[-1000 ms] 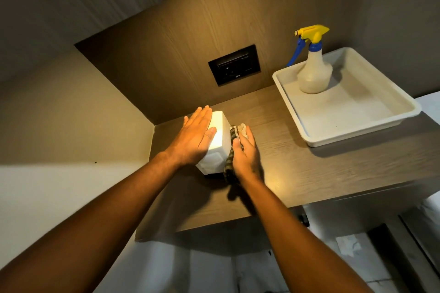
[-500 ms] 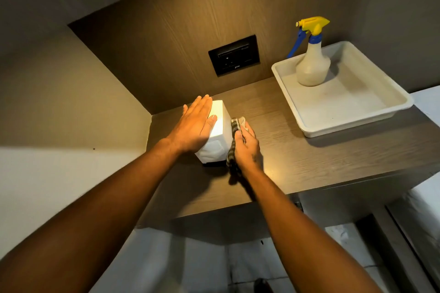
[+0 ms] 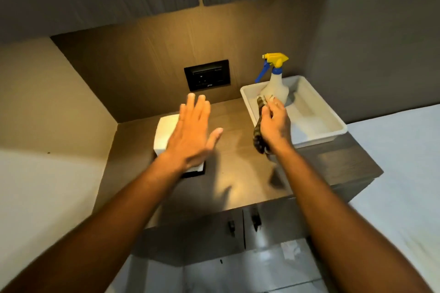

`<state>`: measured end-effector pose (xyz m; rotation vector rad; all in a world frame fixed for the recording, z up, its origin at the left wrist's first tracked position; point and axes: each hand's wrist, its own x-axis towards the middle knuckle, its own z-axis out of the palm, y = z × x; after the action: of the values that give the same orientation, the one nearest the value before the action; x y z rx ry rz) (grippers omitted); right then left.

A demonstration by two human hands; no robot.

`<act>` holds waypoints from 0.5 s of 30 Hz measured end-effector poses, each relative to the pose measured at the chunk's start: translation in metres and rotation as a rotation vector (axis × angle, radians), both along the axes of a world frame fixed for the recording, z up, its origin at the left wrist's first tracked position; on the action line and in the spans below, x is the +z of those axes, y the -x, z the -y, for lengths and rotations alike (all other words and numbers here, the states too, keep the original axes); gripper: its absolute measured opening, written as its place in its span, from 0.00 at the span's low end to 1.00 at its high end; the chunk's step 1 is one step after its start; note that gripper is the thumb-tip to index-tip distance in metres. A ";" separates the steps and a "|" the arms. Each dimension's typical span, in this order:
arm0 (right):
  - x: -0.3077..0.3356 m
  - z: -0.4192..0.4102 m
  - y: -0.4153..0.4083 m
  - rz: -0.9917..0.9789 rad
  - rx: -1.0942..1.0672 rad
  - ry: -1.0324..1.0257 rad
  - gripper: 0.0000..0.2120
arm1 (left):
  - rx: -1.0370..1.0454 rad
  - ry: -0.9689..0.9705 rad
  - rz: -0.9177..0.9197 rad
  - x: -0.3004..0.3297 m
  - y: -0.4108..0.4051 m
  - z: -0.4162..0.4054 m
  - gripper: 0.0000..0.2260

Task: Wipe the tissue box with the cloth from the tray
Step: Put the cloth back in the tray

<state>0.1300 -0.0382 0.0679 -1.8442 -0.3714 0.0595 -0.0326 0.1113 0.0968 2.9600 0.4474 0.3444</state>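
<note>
The white tissue box (image 3: 164, 134) stands on the wooden shelf (image 3: 238, 173), near the left corner. My left hand (image 3: 193, 131) hovers flat above it with fingers spread, hiding the box's right part; whether it touches the box is unclear. My right hand (image 3: 275, 123) is lifted to the right, over the near left corner of the white tray (image 3: 316, 123). It grips the dark patterned cloth (image 3: 258, 133), which hangs down from the fist.
A spray bottle (image 3: 276, 83) with a yellow and blue head stands in the tray's back left corner. A black socket panel (image 3: 206, 75) sits on the back wall. Cabinet doors (image 3: 242, 228) are under the shelf, and a white surface (image 3: 400, 162) lies to the right.
My right hand has left the side of the tissue box and carried the cloth right, over the tray's corner. My left hand has lifted and spread. The camera view has shifted.
</note>
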 end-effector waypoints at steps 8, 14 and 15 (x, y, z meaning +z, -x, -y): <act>-0.035 -0.006 -0.082 0.002 0.222 0.601 0.15 | 0.110 0.187 -0.287 -0.092 -0.052 0.080 0.36; -0.069 -0.024 -0.094 -0.099 0.169 0.638 0.17 | 0.171 0.240 -0.342 -0.117 -0.053 0.082 0.36; -0.071 -0.024 -0.092 -0.128 0.167 0.636 0.17 | 0.183 0.242 -0.349 -0.120 -0.052 0.082 0.36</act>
<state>0.2224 -0.0143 -0.0026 -2.4142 -0.4492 0.4525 0.0191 0.0294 -0.0228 2.7468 0.7433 -0.2032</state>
